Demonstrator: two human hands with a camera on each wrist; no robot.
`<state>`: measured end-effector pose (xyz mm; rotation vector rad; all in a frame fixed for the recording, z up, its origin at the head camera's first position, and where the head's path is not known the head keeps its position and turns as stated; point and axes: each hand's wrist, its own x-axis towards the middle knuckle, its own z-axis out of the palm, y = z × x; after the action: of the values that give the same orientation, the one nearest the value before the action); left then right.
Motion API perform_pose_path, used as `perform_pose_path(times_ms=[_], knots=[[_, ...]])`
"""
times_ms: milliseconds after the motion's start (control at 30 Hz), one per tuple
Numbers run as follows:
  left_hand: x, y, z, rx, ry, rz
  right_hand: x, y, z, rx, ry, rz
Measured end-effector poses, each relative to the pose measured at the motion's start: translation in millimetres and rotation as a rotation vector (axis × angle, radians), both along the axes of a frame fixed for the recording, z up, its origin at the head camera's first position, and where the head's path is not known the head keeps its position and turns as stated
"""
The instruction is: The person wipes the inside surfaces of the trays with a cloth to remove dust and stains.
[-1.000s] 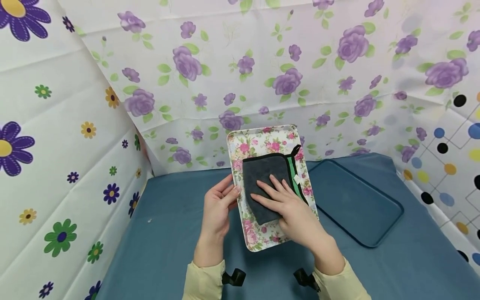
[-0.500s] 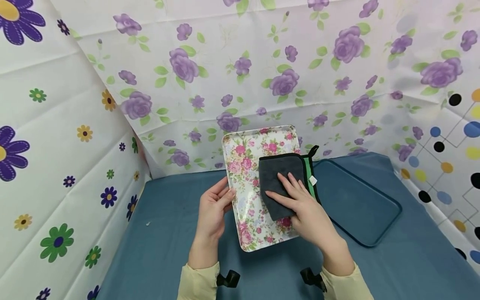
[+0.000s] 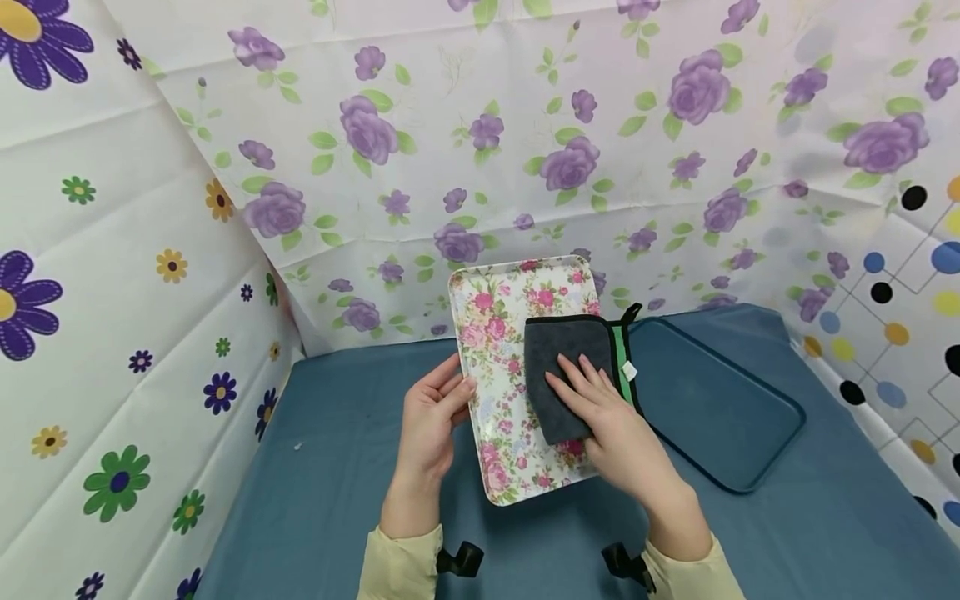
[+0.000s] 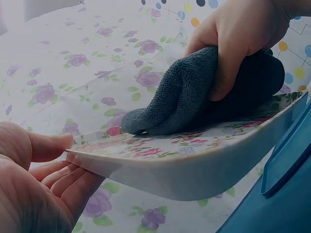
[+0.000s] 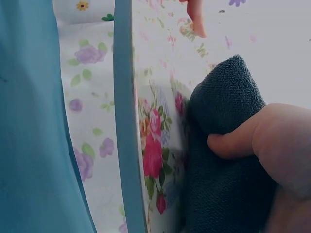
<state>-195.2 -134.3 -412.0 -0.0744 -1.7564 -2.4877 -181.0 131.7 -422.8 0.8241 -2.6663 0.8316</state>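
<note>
A floral tray (image 3: 487, 417) is held tilted above the table, its patterned face toward the head camera. My left hand (image 3: 429, 425) pinches its left edge, thumb on the rim and fingers underneath, as the left wrist view shows at the tray (image 4: 194, 167). On the tray's right half lies a folded dark grey cloth (image 3: 555, 358) with black edging, a green strip and a small loop. My right hand (image 3: 622, 433) presses the cloth flat with spread fingers. The cloth (image 5: 228, 184) bunches under that thumb in the right wrist view.
A plain blue tray (image 3: 720, 408) lies on the blue tablecloth (image 3: 330, 483), to the right of and behind the floral tray. Patterned sheets (image 3: 420, 167) hang at the back and both sides. A tiny white speck (image 3: 297, 447) lies on the cloth at left.
My right hand and the cloth have moved from the floral tray's middle to its right side, uncovering its left half. Over the last half second they have shifted only slightly. My left hand keeps its hold.
</note>
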Motion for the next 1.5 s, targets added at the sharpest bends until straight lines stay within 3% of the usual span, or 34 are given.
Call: perform_pose_path(times_ms=[467, 733, 900, 1200, 1500], knots=[[-4.9, 2.2, -2.1, 0.045, -0.013, 0.023, 2.6, -22.8, -0.5, 0.020, -0.003, 0.135], [-5.8, 3.9, -5.5, 0.084, -0.035, 0.026, 13.0, -31.9, 3.5, 0.043, -0.020, 0.225], [-7.0, 4.3, -5.5, 0.059, -0.031, 0.034, 17.5, -38.9, 5.1, 0.063, -0.004, 0.273], [-6.0, 3.8, -5.5, 0.094, -0.026, 0.041, 14.2, -37.1, 4.2, 0.056, -0.008, 0.278], [-6.5, 0.7, -5.3, 0.142, -0.010, 0.038, 6.3, -22.5, 5.2, 0.025, -0.065, 0.244]])
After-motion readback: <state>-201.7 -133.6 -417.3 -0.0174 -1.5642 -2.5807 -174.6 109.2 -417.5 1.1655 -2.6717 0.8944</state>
